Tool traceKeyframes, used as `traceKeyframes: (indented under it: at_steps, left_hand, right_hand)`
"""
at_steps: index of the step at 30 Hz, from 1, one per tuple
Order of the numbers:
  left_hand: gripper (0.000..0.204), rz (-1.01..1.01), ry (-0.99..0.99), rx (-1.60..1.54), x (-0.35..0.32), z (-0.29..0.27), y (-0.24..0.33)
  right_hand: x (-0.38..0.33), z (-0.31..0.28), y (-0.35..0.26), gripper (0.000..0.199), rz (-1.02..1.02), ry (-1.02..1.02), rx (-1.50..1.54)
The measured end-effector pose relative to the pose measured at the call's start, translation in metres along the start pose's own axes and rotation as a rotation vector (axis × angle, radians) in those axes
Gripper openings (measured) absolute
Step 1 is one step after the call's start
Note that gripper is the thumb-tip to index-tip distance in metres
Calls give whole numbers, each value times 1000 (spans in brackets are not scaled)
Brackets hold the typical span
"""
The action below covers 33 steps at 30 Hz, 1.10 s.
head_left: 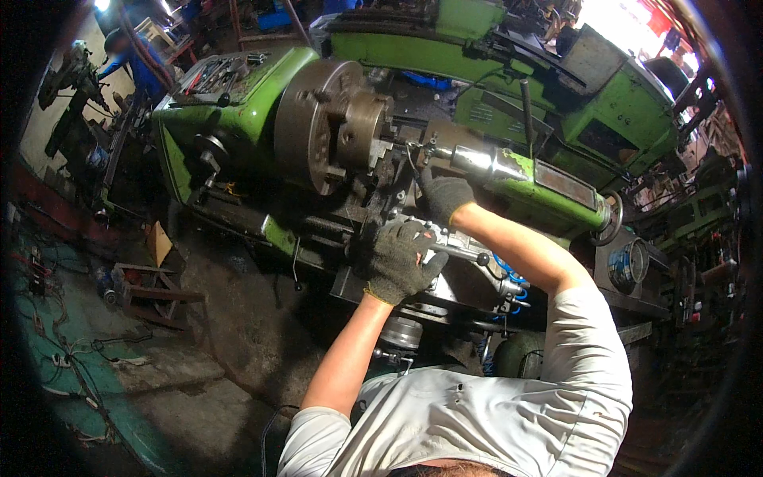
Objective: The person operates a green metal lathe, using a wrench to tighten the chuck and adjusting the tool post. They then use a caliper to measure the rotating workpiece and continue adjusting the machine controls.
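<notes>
Both my hands wear dark grey knit gloves and work close together at the carriage of a green metal lathe (238,131). My left hand (401,258) is closed with curled fingers over the carriage's tool post area, beside a lever (461,253) with a black knob. What lies under its palm is hidden. Farther up and to the right, my right hand (447,196) reaches in by the tailstock (509,168), its fingers bent around something small I cannot make out. Left of it is the large round chuck (318,127), with a thick metal ring-shaped workpiece (366,127) at its face.
Hand tools lie on the headstock top (214,75). A tailstock handwheel (610,216) sticks out at the right. Behind stands another green machine (397,52). A wooden stand (155,294) and cables (79,381) are on the left floor. A person in blue (143,67) stands far left.
</notes>
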<state>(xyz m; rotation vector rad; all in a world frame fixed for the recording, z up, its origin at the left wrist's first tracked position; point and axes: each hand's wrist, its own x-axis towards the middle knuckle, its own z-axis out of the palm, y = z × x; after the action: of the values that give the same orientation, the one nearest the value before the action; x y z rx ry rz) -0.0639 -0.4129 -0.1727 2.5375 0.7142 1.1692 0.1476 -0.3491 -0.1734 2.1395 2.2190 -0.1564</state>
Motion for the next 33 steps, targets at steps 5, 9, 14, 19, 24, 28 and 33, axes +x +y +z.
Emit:
traceKeyframes:
  at_steps: [5,9,14,19,24,28,33]
  left_hand:
    - [40,3,-4,-7,5,-8,5]
    - [39,-12,10,-41,6,-5,7]
    - [40,2,4,-22,4,-5,3]
    - [38,43,-5,-21,11,-2,7]
    - [41,25,-5,34,4,-4,3]
    - [42,-2,-67,-35,5,-2,2]
    - [42,-182,209,-53,-26,-32,-34]
  right_hand:
    - [-21,-44,0,59,93,35,222]
    - [-9,-33,35,61,138,136,384]
    - [1,-44,36,58,214,9,558]
    - [12,-13,98,45,-195,233,336]
    - [1,-74,87,37,-39,6,670]
    - [41,-33,155,34,132,-314,1308]
    - [13,-64,129,42,115,-48,883]
